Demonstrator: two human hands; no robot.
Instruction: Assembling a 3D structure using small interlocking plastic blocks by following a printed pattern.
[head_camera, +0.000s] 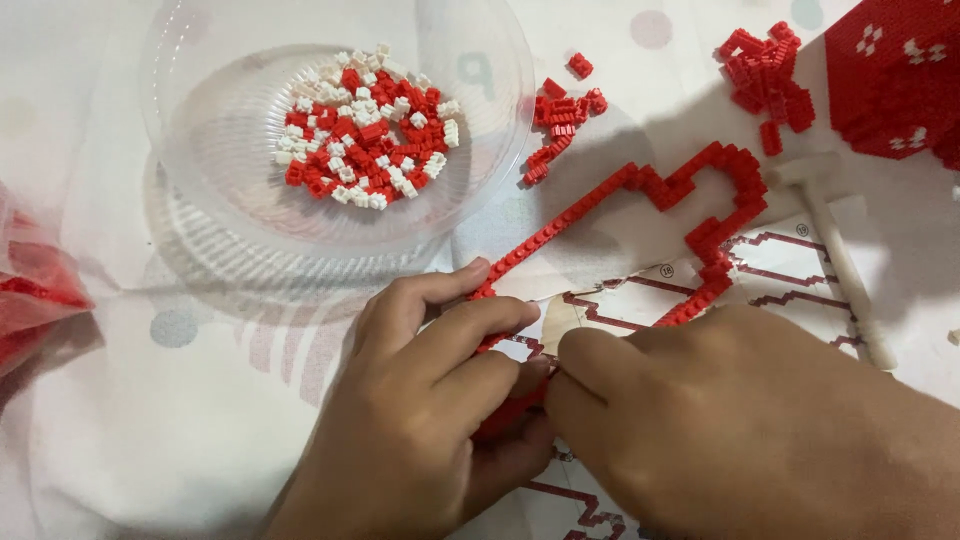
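Both hands (540, 400) on red brick outline (640, 190) beside bowl (200, 170)

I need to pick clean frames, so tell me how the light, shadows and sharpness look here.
Head view: soft, even light; the clear bowl throws ribbed shadows on the cloth; mild glare on its rim; both hands, left and right, and the red outline are fairly sharp; the red bag at the edge is blurred.

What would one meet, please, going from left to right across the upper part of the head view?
Red plastic bag → clear bowl of red and white bricks → small loose red bricks → red brick cluster → large red built block.
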